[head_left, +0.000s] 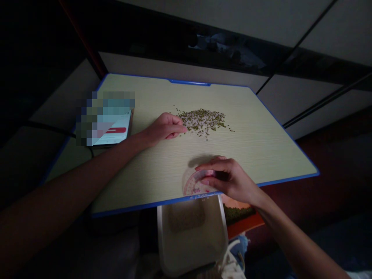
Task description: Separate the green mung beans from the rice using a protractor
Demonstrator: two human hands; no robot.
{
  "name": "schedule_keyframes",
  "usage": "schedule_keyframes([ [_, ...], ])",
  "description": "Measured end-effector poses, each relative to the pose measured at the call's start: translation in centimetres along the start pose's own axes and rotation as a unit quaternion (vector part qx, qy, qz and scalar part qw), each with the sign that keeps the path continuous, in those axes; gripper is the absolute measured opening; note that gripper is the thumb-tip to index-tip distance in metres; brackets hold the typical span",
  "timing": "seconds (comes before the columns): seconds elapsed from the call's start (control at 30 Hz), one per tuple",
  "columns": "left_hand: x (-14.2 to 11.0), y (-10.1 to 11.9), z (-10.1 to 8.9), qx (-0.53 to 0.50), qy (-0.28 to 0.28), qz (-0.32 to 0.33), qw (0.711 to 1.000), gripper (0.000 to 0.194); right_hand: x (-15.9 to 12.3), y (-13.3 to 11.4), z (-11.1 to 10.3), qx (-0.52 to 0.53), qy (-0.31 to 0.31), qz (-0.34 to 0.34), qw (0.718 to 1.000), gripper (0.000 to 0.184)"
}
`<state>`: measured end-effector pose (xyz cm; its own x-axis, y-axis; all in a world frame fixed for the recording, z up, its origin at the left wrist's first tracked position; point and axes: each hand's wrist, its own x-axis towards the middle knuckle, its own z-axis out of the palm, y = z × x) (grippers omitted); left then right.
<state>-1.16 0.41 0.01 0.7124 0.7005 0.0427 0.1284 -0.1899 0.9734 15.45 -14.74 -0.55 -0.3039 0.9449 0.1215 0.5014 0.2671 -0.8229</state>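
Green beans mixed with small pale grains lie in a loose pile [203,119] on the table. My left hand [168,126] is closed, with thumb and forefinger pinched together at the pile's left edge. Whatever is in that pinch is too small to make out. At the table's near edge, my right hand [228,176] curls its thumb and fingers around a clear plastic cup [190,184] with pinkish markings. A few small pink and white bits show by the cup, but its far side is hidden behind the fingers.
The pale wood-grain tabletop [145,170] has a blue rim. A lit phone [116,130], partly pixelated, stands at its left. Below the near edge is a pale rectangular bin [192,252], with a white-laced shoe [232,259] beside it. Cabinet panels [238,79] rise behind the table.
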Motion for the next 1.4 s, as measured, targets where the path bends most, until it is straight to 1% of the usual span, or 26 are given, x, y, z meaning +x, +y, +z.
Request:
schedule_keyframes([
  [0.1,0.0,0.0,0.0,0.004,-0.001,0.0,1.0,0.032,-0.2,0.0,0.5,-0.03,-0.009,-0.035,0.999,0.019],
  [0.17,0.0,0.0,-0.1,0.007,-0.001,-0.001,1.0,0.032,-0.4,0.0,0.7,-0.026,-0.016,-0.053,0.998,0.019],
  [0.23,0.0,0.0,-0.1,0.01,-0.001,-0.002,1.0,0.032,-0.6,0.0,0.6,0.017,-0.007,-0.036,0.999,0.019],
  [0.3,0.0,-0.1,-0.1,0.011,0.001,-0.002,1.0,0.032,-0.8,0.1,-0.1,0.079,0.026,0.002,0.997,0.021],
  [0.37,0.0,-0.1,-0.1,0.009,0.001,-0.004,1.0,0.031,-0.7,0.4,-1.2,0.12,0.072,0.029,0.99,0.021],
  [0.4,0.0,0.0,-0.1,0.006,0.001,-0.006,1.0,0.031,-0.6,0.5,-2.0,0.12,0.094,0.037,0.988,0.022],
  [0.53,-0.1,0.2,-0.1,0.004,0.001,-0.029,1.0,0.031,0.5,1.8,-5.4,0.12,0.169,0.032,0.978,0.025],
  [0.67,-0.3,0.3,-0.2,0.012,-0.005,-0.044,0.999,0.031,2.3,4.2,-8.6,0.137,0.244,0.023,0.96,0.02],
  [0.77,-0.4,0.1,-0.4,0.011,-0.011,-0.048,0.999,0.031,4.0,6.1,-10.4,0.133,0.274,0.014,0.952,0.019],
  [0.83,-0.4,0.0,-0.4,0.017,-0.015,-0.054,0.998,0.031,5.1,7.1,-11.1,0.123,0.283,0.014,0.951,0.021],
  [0.93,-0.5,0.1,-0.4,0.029,-0.018,-0.062,0.997,0.031,6.7,7.8,-11.2,0.113,0.309,0.009,0.944,0.021],
  [1.03,-0.6,0.4,-0.4,0.047,-0.018,-0.067,0.996,0.03,7.5,7.8,-10.1,0.113,0.318,0.003,0.941,0.019],
  [1.13,-0.7,0.4,-0.5,0.063,-0.014,-0.073,0.995,0.031,7.4,7.5,-8.8,0.112,0.3,0.024,0.947,0.019],
  [1.2,-0.6,0.1,-0.6,0.066,-0.017,-0.074,0.995,0.031,7.2,7.5,-8.5,0.099,0.289,0.032,0.952,0.019],
  [1.23,-0.6,0.0,-0.6,0.066,-0.022,-0.072,0.995,0.032,7.0,7.7,-8.6,0.091,0.282,0.033,0.954,0.019],
  [1.3,-0.5,-0.5,-0.8,0.059,-0.032,-0.068,0.995,0.032,6.7,8.1,-9.3,0.071,0.289,0.029,0.954,0.019],
  [1.4,-0.5,-0.9,-0.9,0.044,-0.033,-0.074,0.996,0.033,6.5,9.0,-11.2,0.056,0.307,0.03,0.95,0.02],
])
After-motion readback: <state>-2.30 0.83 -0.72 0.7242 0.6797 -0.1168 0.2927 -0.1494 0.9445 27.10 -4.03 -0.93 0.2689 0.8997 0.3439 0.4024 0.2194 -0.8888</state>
